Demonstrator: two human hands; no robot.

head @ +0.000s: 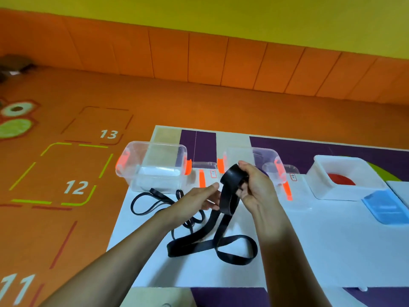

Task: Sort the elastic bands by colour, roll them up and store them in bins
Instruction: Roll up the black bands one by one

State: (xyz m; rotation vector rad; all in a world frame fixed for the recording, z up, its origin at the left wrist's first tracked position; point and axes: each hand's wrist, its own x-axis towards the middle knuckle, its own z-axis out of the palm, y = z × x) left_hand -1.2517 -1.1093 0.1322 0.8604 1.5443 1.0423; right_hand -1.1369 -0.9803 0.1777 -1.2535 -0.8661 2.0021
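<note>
A wide black elastic band [223,242] trails in loops over the white table [309,251]. Its upper end is wound into a small roll [232,176], which my right hand [256,187] grips from the right. My left hand [197,200] reaches in from the left with straight fingers touching the hanging band just below the roll. Thinner black bands [150,201] lie tangled on the table behind my left wrist. A clear bin with orange clips [155,165] stands at the far left. A second clear bin [263,160], with something purple inside, stands behind my right hand.
A white bin [345,176] at the right holds a red roll [340,179]. In front of it lies a blue lid [385,207]. Clear lids with orange clips [205,173] lie between the bins. The table's left edge drops to an orange floor with numbered squares.
</note>
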